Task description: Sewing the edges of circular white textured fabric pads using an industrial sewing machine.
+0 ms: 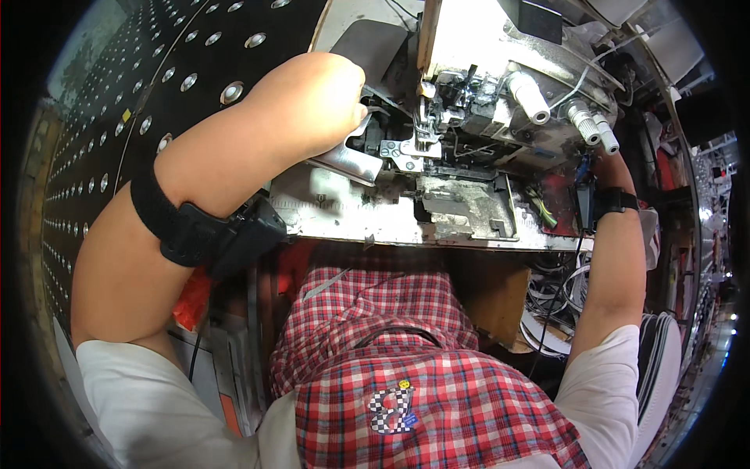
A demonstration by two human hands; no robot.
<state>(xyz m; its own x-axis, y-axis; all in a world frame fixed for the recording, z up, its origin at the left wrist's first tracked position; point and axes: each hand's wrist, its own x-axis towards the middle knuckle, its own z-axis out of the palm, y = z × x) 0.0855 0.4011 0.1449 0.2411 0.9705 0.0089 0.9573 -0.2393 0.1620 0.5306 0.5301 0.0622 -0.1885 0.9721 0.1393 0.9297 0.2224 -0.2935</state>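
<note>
My left hand (pixel 332 98) is curled closed beside the needle area of an industrial sewing machine (pixel 484 125). Its thumb points down toward a curved shiny metal guide (pixel 351 162); whatever the fingers pinch is hidden. Just right of it lie the presser foot and a small screwed metal plate (pixel 400 155). My right hand (pixel 609 168) reaches behind the machine's right end, beneath the white cylindrical knobs (pixel 530 98). Its fingers are out of sight there. Near that wrist is a tool with a yellow-green handle (pixel 543 209).
A black panel with rows of metal studs (pixel 187 82) spans the left. The worktable's front edge (pixel 375 234) runs across my lap, over a red plaid apron (pixel 391 375). White coiled strips (pixel 551 328) lie below right. A black device is strapped on my left forearm (pixel 226 234).
</note>
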